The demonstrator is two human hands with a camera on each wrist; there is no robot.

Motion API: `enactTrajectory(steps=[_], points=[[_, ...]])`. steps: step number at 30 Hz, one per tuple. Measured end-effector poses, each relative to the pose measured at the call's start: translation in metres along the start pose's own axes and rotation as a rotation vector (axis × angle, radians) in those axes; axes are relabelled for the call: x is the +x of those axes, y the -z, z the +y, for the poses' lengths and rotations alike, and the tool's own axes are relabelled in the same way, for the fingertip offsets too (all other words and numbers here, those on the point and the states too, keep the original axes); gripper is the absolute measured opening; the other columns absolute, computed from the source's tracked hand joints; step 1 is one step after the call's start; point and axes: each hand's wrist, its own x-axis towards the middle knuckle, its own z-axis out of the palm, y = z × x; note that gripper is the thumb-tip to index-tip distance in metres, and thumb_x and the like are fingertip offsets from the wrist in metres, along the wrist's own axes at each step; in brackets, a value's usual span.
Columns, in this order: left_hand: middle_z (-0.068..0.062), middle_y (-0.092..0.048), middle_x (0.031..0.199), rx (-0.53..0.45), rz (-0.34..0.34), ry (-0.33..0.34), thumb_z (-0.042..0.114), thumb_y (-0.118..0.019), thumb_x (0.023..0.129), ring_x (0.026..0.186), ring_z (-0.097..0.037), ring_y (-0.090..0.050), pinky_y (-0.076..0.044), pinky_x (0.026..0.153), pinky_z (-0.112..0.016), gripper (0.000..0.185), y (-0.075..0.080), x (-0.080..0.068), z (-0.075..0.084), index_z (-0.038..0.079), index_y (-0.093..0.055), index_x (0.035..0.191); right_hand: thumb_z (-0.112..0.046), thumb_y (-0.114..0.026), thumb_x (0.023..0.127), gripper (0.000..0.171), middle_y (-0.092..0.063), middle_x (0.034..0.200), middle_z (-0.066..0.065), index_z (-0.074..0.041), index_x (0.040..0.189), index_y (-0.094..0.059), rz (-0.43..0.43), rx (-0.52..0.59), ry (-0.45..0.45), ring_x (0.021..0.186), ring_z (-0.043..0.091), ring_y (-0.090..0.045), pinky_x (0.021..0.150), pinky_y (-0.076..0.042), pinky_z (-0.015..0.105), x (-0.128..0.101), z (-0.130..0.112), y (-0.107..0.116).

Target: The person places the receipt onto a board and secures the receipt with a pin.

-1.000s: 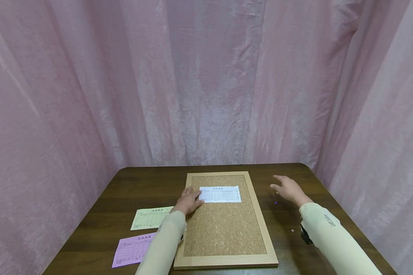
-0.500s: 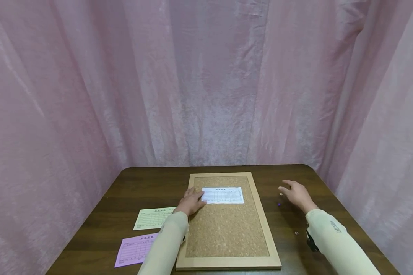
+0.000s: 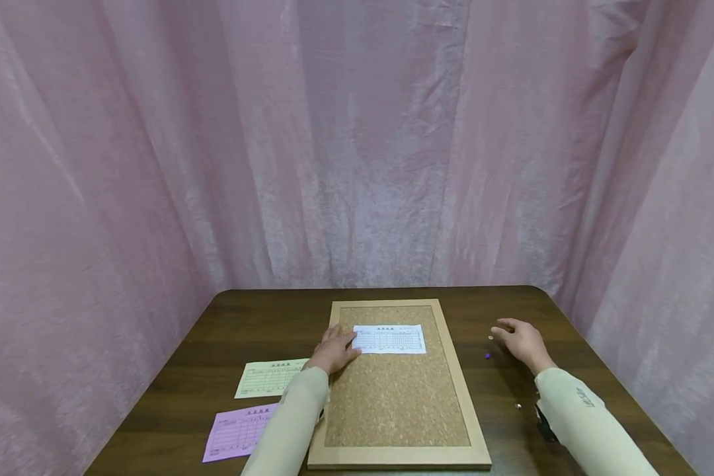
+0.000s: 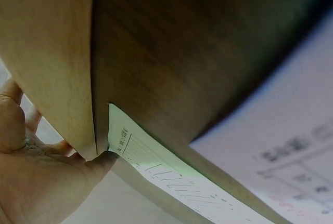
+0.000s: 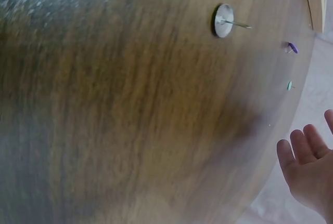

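Head view: I see the left hand (image 3: pixel 335 352) lying flat with straight fingers on the left edge of the white slip (image 3: pixel 389 339), pressing it onto the cork board (image 3: pixel 395 396); it grasps nothing. The slip sits across the upper part of the board, which lies flat near the middle of the dark wooden table (image 3: pixel 262 317).

The right hand (image 3: pixel 523 342) is over the table to the right of the board, fingers relaxed and loosely spread, holding nothing. I cannot tell whether it touches the tabletop. Just beside its fingertips lies a small pale pin (image 3: pixel 490 338), with a purple pin (image 3: pixel 487 356) a little nearer to me and a white pin (image 3: pixel 517 406) by the right sleeve.

Right wrist view: a white thumbtack (image 5: pixel 224 21) rests head-down on the wood with its point tilted up, well apart from the open palm.

Left wrist view: blurred; the board's wooden frame (image 4: pixel 52 52) with the hand against it.

Left of the board: a yellow slip (image 3: pixel 272 378) and, nearer, a pink slip (image 3: pixel 238 432), both flat on the table. Pink curtains (image 3: pixel 357 145) enclose the space.
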Motion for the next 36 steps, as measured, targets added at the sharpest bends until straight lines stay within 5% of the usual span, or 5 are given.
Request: enactTrajectory(steps=[24,36], points=[[-0.023,-0.021,0.160,0.009,-0.003,0.007,0.038,-0.058,0.100,0.148,-0.042,-0.014,-0.027,0.110,-0.063,0.053,-0.001,0.000,0.002,0.015,-0.049,0.147,-0.027,-0.063,0.098,0.042,-0.055,0.132,0.030,0.005,0.124,-0.064,0.010,0.061,-0.122,0.125,0.052,-0.045,0.102,-0.034,0.061,0.008,0.018,-0.011],[-0.021,-0.019,0.161,0.022,-0.004,0.016,0.039,-0.057,0.100,0.148,-0.041,-0.013,-0.027,0.110,-0.062,0.054,-0.002,0.002,-0.001,0.016,-0.048,0.149,-0.029,-0.065,0.097,0.042,-0.050,0.137,0.033,0.003,0.124,-0.065,-0.064,0.119,-0.149,0.125,0.054,-0.042,0.101,-0.035,0.063,0.010,0.020,-0.013]])
